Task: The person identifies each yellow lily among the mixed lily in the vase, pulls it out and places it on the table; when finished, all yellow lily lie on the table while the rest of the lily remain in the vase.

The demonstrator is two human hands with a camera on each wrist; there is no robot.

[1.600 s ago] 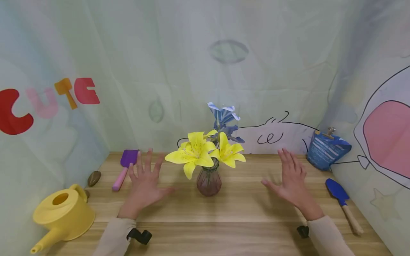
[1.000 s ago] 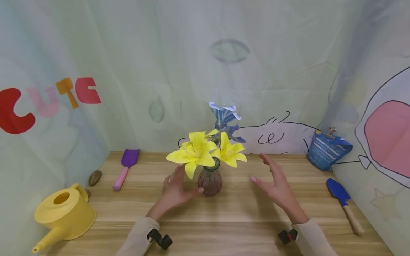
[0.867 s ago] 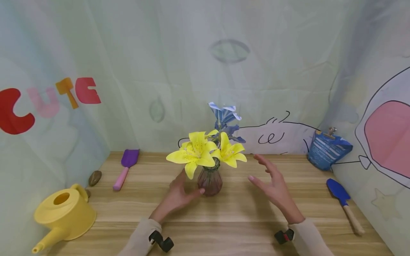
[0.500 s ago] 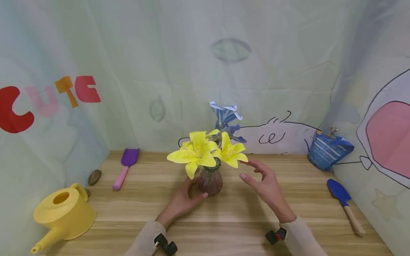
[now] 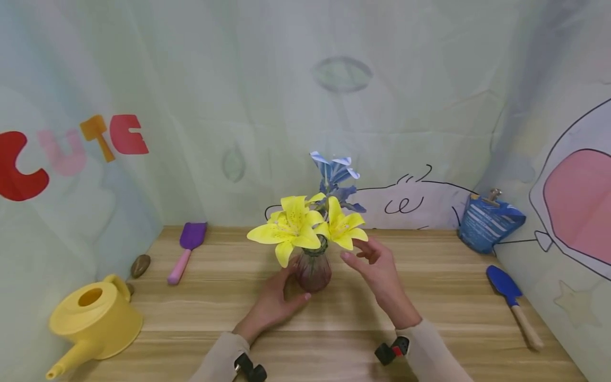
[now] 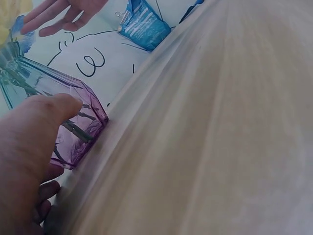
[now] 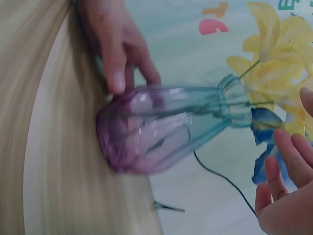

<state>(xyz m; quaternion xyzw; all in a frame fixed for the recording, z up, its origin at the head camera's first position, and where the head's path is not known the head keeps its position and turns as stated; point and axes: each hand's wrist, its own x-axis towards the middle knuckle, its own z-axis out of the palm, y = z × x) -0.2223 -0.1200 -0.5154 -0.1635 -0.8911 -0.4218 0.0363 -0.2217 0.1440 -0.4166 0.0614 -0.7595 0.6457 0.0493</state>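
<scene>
vase [image 5: 313, 271] neck: hidden behind yellow lilies [image 5: 305, 228] from the head view
left hand [image 5: 273, 303] fingers: tucked behind the vase
blue bag [image 5: 488, 224] print: too small to read
right hand [image 7: 286, 196]: cut off at the wrist view's edge

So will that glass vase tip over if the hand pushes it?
Probably easily. The vase has a narrow neck and the tall flowers spread wide above it, so it looks top-heavy. Its clear glass likely is slippery and breakable. The left hand touches its base.
</scene>
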